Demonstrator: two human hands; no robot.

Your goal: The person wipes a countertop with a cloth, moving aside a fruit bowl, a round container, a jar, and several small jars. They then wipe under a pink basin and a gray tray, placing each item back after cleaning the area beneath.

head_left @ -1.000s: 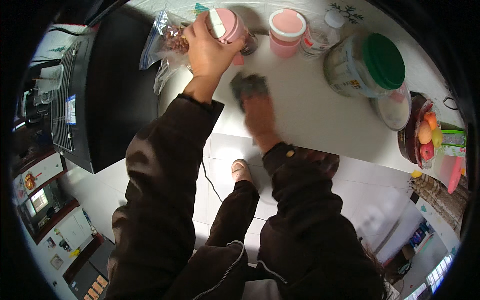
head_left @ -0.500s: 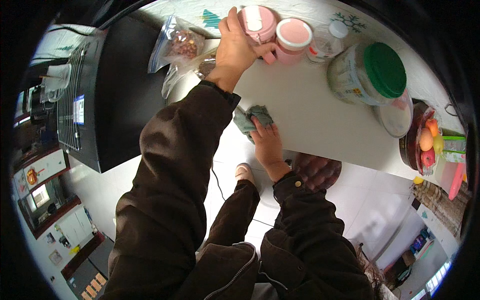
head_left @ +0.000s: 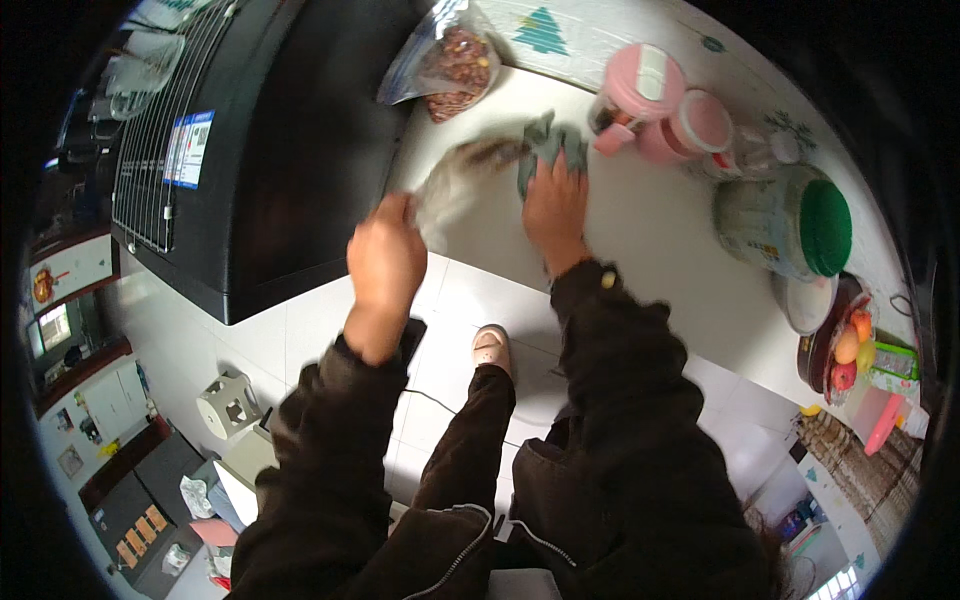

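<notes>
My left hand (head_left: 388, 262) is closed on one end of a clear plastic bag (head_left: 455, 195) with dark contents, smeared by motion, held over the left end of the white counter (head_left: 660, 250). My right hand (head_left: 556, 212) presses a crumpled grey-green cloth (head_left: 541, 140) against the countertop, its fingers bent over the folds. Just right of the cloth stands a pink-lidded container (head_left: 643, 82) with a handle, beside a second pink one (head_left: 690, 128). A zip bag of reddish-brown nuts or beans (head_left: 462, 68) rests at the back, near the wall.
A large black appliance (head_left: 300, 150) borders the counter on the left. Farther right stand a clear bottle (head_left: 755, 155), a big jar (head_left: 765, 220) with a green lid and a fruit basket (head_left: 842, 345). A cable (head_left: 430, 398) runs over the tiled floor.
My left hand has left the pink containers and come back toward me, now with the plastic bag. My right hand and the cloth have moved farther back on the counter. The view has shifted.
</notes>
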